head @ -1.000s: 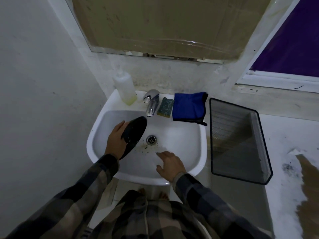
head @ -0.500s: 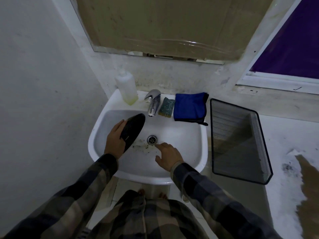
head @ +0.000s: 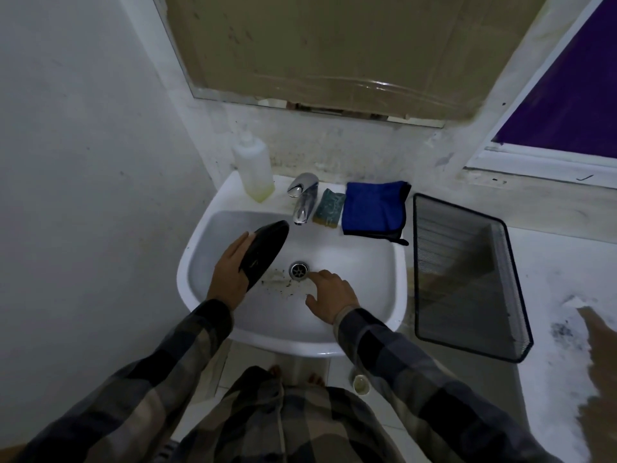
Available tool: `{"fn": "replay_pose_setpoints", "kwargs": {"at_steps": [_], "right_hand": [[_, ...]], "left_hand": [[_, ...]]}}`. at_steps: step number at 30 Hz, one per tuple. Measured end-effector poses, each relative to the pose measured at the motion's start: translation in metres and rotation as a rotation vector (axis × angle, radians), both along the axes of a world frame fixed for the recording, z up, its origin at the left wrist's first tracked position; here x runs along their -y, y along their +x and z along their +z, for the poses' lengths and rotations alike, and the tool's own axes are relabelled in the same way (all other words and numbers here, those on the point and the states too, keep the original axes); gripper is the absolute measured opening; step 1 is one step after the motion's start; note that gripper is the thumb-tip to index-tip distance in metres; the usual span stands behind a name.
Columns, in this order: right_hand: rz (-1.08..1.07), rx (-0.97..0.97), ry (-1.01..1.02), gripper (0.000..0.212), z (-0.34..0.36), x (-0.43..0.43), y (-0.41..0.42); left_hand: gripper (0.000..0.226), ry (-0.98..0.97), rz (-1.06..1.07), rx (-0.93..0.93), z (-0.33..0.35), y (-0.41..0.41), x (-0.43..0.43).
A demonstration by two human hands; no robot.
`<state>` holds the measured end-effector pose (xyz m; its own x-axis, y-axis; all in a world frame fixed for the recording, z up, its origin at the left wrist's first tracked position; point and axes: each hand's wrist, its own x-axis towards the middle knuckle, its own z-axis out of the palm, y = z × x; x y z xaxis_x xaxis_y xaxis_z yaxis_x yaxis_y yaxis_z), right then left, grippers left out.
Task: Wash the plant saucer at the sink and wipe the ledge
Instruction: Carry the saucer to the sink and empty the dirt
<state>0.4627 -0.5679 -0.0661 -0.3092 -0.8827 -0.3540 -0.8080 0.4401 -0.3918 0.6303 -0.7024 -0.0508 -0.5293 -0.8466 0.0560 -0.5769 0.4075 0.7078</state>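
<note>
Plant saucer (head: 265,252), black and tilted, is over the left side of the sink (head: 399,295), held by the left hand (head: 230,274) with fingers close together on its back. The right hand (head: 334,295) has slightly spread fingers just beside the drain (head: 298,270).

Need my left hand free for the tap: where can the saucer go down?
Bare basin floor lies right of the drain, below the blue cloth. White ledge beyond the mesh basket is bare at the back, soiled nearer. The back rim is crowded: bottle, tap, sponge, cloth side by side.
</note>
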Motion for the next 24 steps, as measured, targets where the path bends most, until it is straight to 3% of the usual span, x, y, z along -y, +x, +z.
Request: {"fn": "replay_pose_setpoints", "kwargs": {"at_steps": [9, 14, 20, 24], "right_hand": [[-0.017, -0.016, -0.018, 0.052, 0.006, -0.001, -0.015], [-0.023, 0.003, -0.028, 0.054, 0.011, -0.002, -0.026], [-0.064, 0.051, -0.105, 0.053, 0.022, 0.006, -0.04], [-0.078, 0.066, -0.174, 0.05, 0.031, 0.012, -0.047]], "left_hand": [[0.046, -0.02, -0.005, 0.022, -0.004, 0.002, 0.002], [0.042, -0.033, 0.093, -0.074, 0.003, -0.002, -0.001], [0.044, 0.263, 0.32, -0.215, -0.001, 0.016, 0.012], [0.044, 0.225, 0.269, -0.188, 0.006, 0.016, 0.012]]}}
